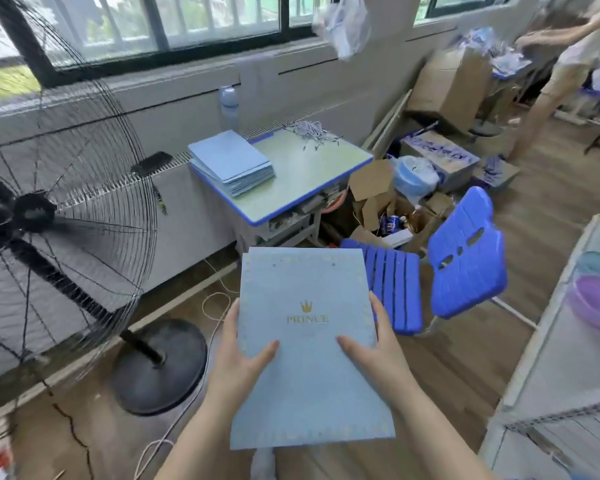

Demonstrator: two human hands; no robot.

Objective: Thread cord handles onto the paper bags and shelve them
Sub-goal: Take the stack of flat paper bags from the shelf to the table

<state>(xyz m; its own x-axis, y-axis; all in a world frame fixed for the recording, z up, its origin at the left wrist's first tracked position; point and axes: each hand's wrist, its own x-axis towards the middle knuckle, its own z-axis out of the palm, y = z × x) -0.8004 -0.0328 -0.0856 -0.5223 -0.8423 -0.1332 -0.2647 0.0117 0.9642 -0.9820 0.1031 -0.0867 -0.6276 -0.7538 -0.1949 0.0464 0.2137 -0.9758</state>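
Head view, left to right. Far left of the hands, a big black fan [32, 216] in a wire cage. Round base [160, 368] of the fan on the floor, just left of the left hand.

Left hand [243, 362] gripping the left edge of a flat blue bag [309, 386], thumb laid across the printed face, fingers curled along and under the edge. Bag held face up between both hands, above the floor, with a gold crown and lettering near the middle. Right hand [378, 355] gripping the right edge likewise, thumb on the face, fingers along the side.

Ahead of the hands, a desk [312, 174] against the wall. On its left part, a stack [231, 161] of flat blue bags. At its far right corner, a loose heap of white cords [312, 131], well apart from the stack. Beyond the stack, a bottle [229, 105] on the ledge.

Just right of the right hand, a blue chair [465, 258], seat near the bag's right edge. Beyond the chair, open boxes [371, 188] on the floor. Far right and ahead, another person [565, 74], blurred, one arm stretched out.
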